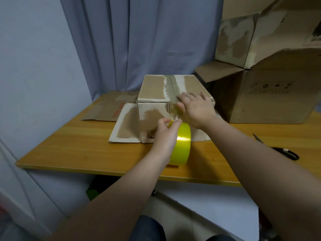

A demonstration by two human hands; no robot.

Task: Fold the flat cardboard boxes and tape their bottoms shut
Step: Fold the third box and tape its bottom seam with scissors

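Note:
A folded cardboard box (154, 89) stands bottom-up on the wooden table (83, 150), its lower flaps spread on the tabletop. My right hand (194, 110) lies flat over the box's near top edge at the centre seam, pressing clear tape onto the cardboard. My left hand (165, 134) grips a yellow tape roll (182, 145) just below, in front of the box's near side. A strip of tape runs from the roll up to the box edge.
A flat cardboard box (107, 108) lies on the table behind and left of the folded one. Large opened boxes (264, 87) are stacked at the right. Black scissors (284, 152) lie on the table near its right front edge. A blue curtain hangs behind.

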